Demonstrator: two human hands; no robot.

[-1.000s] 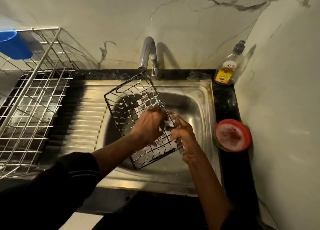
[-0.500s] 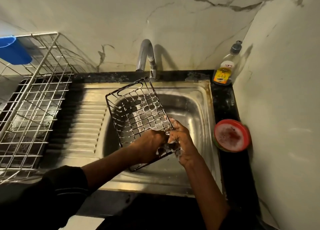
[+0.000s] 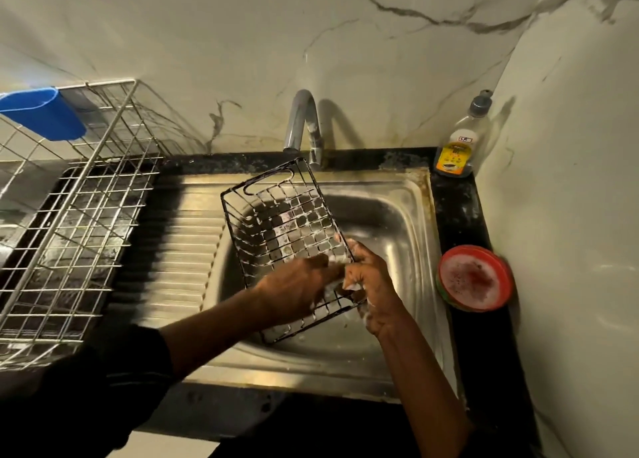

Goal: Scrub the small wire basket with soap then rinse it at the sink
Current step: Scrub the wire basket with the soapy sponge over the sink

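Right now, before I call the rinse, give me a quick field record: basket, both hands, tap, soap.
basket: small wire basket, tilted over the sink, mesh soapy
right: right hand grips the basket's right edge
left: left hand on the mesh, blurred; grip unclear
tap: tap above the basket's far end, no stream visible
soap: bottle at back right corner; red dish on right counter
rinse: not yet done

One printed label (image 3: 453, 157) is recorded, on the clear bottle (image 3: 463, 131) standing on the dark surface (image 3: 460, 198) at the back right corner of the sink (image 3: 411, 195). It is made up of a yellow-orange panel with a small white patch above. Characters are noted on both parts, but they are too blurred to be read.
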